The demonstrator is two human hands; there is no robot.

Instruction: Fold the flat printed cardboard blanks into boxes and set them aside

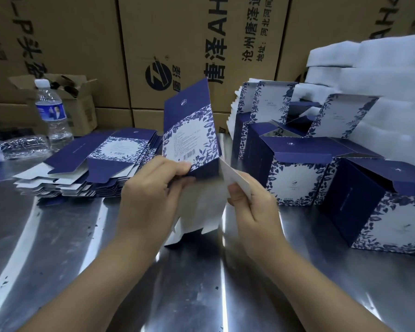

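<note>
Holds half-opened blank upright over counter's middle, left hand gripping its lower edge, right hand fingers pinching a white flap; risks a crooked crease if pulled off the score.

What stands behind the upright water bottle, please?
An open brown carton stands behind the water bottle; the bottle covers part of its front, and its contents are unclear.

Light: cool, dim-ish, from overhead.
Glare: bright streaks on steel counter.
Blur: white foam sheets soft.
Distortion: wide-angle bowing at edges.
</note>
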